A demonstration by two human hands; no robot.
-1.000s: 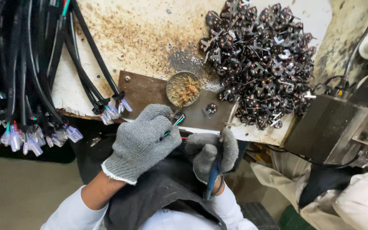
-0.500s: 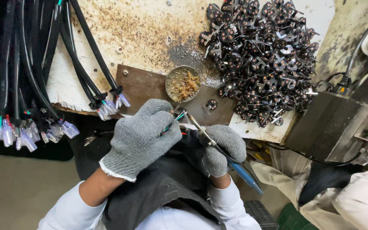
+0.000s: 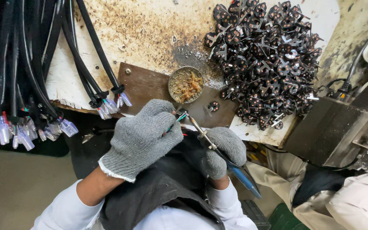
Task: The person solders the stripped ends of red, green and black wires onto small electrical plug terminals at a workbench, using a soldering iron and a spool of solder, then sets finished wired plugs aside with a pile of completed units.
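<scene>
Scorched bench point(image 3: 150, 38) behind: left hand point(image 3: 143, 138) pinches wires point(image 3: 173, 123); right hand point(image 3: 222, 151) clamps iron point(image 3: 235, 170), its shaft slanting up-left, tip touching wire ends.

Worn white bench top point(image 3: 150, 34) w/ brown scorch stains, chipped front edge. Dark brown plate point(image 3: 143, 85) screwed on near edge. Plain beige-grey floor point(image 3: 18, 191) below at left. Stained wall point(image 3: 354, 30) upper right, even lighting

Bright, even overhead light; sharp centre, soft shadows, slight wide-angle edge distortion.
</scene>
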